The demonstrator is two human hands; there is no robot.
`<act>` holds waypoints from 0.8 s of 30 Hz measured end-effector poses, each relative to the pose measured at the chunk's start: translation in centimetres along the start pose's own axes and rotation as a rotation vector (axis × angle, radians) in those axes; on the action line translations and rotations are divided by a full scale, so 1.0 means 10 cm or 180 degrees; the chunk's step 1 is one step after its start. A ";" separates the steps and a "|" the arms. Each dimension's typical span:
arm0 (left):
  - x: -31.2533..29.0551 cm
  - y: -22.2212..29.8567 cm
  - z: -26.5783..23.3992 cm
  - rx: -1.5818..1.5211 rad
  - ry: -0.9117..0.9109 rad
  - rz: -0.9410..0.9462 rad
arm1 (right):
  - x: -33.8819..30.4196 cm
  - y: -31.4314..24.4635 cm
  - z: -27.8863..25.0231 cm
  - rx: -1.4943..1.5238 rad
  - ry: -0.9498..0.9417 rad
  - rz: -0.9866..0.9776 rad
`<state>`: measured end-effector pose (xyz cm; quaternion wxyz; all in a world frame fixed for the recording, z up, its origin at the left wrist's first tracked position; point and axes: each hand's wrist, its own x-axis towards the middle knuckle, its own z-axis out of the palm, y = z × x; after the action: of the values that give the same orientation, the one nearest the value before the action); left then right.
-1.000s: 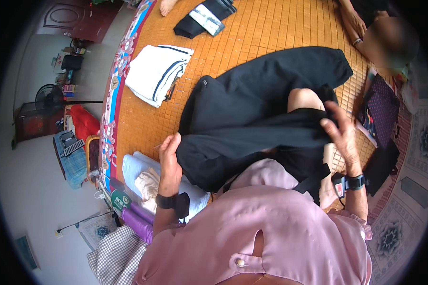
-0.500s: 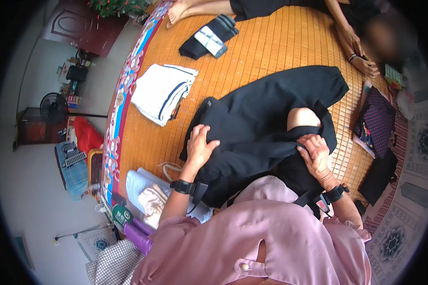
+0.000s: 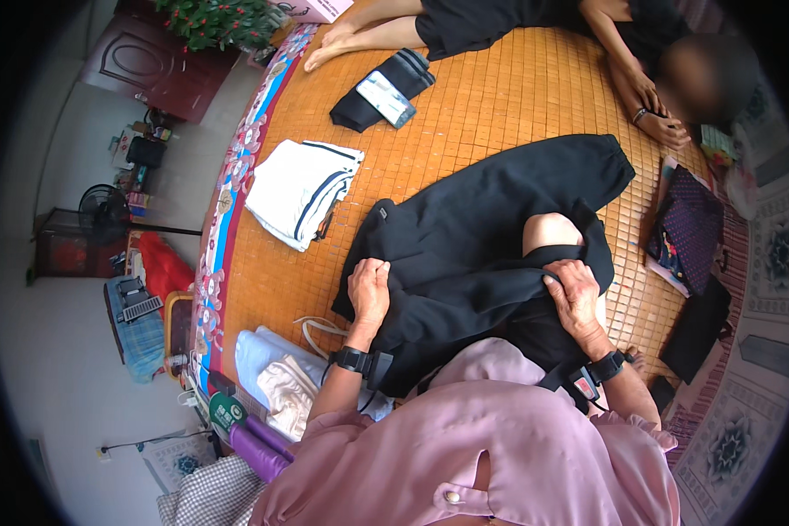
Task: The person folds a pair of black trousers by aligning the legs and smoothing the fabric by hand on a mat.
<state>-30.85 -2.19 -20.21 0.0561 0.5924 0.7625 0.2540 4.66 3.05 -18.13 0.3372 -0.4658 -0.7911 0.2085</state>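
Observation:
A pair of black trousers point(image 3: 486, 206) lies spread over the mat in front of me and partly across my lap. At the waist end on the left, my left hand point(image 3: 369, 291) is closed on the cloth, its fingers drawn together. My right hand point(image 3: 577, 298) grips the black cloth farther right, beside my bare knee point(image 3: 552, 232). One trouser leg stretches away to the far right, ending in a gathered cuff. Folds hide part of the other leg. Both of my wrists carry black straps with small devices.
A folded white garment point(image 3: 298, 193) with dark stripes lies to the left. Beyond it is folded black clothing point(image 3: 386, 88) with a phone-like object on top. Another person point(image 3: 622, 61) lies along the far edge. Purple dotted cloth point(image 3: 688, 228) sits right; light clothes point(image 3: 280, 377) lie near left.
My left hand has gone from spread fingers to closed on the trouser cloth. My right hand keeps its grip. The whole view has shifted slightly.

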 end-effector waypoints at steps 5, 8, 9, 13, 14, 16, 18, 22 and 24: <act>-0.04 0.13 -0.18 -0.0566 0.0236 -0.0298 | 0.00 0.02 -0.01 -0.0043 0.0021 0.0013; -0.16 0.10 -0.45 -0.1007 0.0133 -0.0658 | 0.02 0.02 0.01 -0.0033 0.0031 -0.0009; -0.20 0.13 -0.58 -0.1024 0.0101 -0.0661 | 0.02 0.02 0.04 -0.0004 0.0036 -0.0022; -0.40 0.02 -0.89 -0.1284 0.0321 -0.0726 | 0.05 -0.01 0.03 -0.0045 -0.0032 0.0038; -0.42 -0.05 -0.94 -0.1534 0.0403 -0.0883 | 0.06 0.00 0.04 -0.0040 -0.0035 0.0041; -0.43 -0.07 -1.06 -0.1074 0.0660 -0.1008 | 0.08 0.00 0.06 -0.0030 -0.0056 0.0029; -0.46 -0.19 -1.05 -0.0897 0.0547 -0.1507 | 0.07 -0.01 0.06 -0.0038 -0.0045 0.0019; -0.40 -0.17 -0.88 0.0124 0.0154 -0.0580 | 0.09 -0.02 0.05 -0.0074 -0.0051 -0.0030; -0.24 0.04 -0.78 0.0314 -0.0109 -0.0557 | 0.09 -0.01 0.05 -0.0107 -0.0047 -0.0014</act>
<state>-32.82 -6.81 -13.85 0.0618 0.5299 0.8218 0.2000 3.89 3.80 -18.11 0.3240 -0.4682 -0.7979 0.1978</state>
